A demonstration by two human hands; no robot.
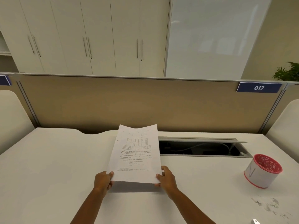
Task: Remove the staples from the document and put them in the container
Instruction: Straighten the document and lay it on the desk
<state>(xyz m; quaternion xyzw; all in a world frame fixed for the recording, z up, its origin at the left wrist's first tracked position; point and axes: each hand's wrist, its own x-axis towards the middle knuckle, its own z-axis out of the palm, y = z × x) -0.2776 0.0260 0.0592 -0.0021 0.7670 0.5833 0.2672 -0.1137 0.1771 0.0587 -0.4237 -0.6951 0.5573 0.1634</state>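
Left hand (103, 180) and right hand (166, 177) each pinch a near corner of the document (135, 152), lifted above the desk (48, 167); container (263, 170) well apart at right.

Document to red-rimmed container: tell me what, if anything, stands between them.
Nothing visible does. Only bare desk separates the document, held at its near corners by the left hand and right hand, from the container. The open cable hatch lies farther back and the scattered staples nearer the camera, both off the direct line.
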